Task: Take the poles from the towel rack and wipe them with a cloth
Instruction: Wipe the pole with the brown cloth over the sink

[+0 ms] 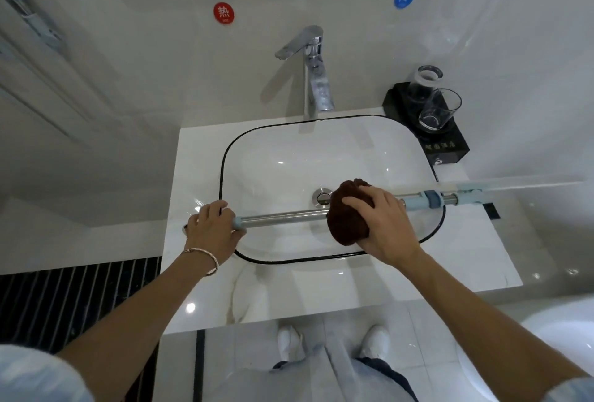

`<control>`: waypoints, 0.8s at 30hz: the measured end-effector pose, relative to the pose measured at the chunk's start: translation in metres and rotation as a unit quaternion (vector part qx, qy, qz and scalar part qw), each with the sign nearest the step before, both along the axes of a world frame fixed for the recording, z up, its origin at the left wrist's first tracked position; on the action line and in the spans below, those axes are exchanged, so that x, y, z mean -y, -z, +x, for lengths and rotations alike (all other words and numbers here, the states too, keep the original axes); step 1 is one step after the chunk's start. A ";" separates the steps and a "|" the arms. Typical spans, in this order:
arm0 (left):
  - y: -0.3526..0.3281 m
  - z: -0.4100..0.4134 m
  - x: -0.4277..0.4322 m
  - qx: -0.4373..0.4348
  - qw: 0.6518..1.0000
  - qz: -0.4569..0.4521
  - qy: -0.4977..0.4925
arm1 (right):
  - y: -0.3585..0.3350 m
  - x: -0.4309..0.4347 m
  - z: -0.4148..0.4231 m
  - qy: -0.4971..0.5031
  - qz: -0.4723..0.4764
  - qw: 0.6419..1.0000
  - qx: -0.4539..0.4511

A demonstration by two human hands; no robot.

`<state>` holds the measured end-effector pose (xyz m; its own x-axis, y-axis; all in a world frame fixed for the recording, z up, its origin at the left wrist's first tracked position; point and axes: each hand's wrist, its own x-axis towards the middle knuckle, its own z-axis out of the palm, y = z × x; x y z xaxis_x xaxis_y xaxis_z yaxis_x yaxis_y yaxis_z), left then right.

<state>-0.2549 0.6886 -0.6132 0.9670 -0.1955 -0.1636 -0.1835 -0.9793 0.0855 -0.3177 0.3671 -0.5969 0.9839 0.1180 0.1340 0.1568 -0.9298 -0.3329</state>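
over the white, black-rimmed sink basin (pixel 225 157): one long stainless-steel pole with pale blue plastic collars (pixel 283 217), already off the towel rack and held level, crossing the basin from its left rim to beyond its right rim, just in front of the chrome drain plug (pixel 322 196). no rack in view.

left hand (pixel 210 229), at the basin's left rim, curled round the blue end cap of the pole and steadying it; thin metal bangle (pixel 205 260) on that wrist. right hand (pixel 382 224), above the basin's right half, fingers wrapped over a bunched dark brown cloth (pixel 347 218) and clamping it around the steel tube. cloth touching the pole near its middle, closer to the right-hand blue collar than to the left end.

judged as mid-wipe on this pole: removal done, wiping under way. bare steel showing between cloth and left hand, collared stretch showing right of the cloth; no telling wiped steel from unwiped. probably left to do: the rest of this length, the end under the left grip, then any other poles, none visible here.

behind the basin, a tall chrome mixer tap (pixel 313 77); at the basin's far right corner, two clear drinking glasses (pixel 438 110) on a black square tray (pixel 450 152). glossy white desk (pixel 321 289) beneath the basin.
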 end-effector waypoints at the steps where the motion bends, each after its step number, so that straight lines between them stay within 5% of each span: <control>1: -0.003 -0.001 0.007 -0.011 1.000 0.003 -0.002 | 0.001 0.001 0.000 -0.001 0.004 1.000 0.002; 7: -0.018 -0.012 0.108 -0.035 0.995 0.007 0.092 | 0.007 0.004 0.001 -0.019 0.039 0.999 0.009; 14: -0.013 -0.020 0.144 -0.066 0.991 0.089 0.079 | -0.012 0.032 0.013 -0.067 0.045 0.994 -0.068; 18: -0.011 -0.021 0.148 -0.053 0.994 0.079 0.060 | -0.026 0.082 0.019 0.016 -0.030 0.995 -0.098; 24: -0.010 -0.023 0.153 -0.051 0.993 0.093 0.052 | -0.031 0.081 0.031 0.050 0.024 0.989 -0.140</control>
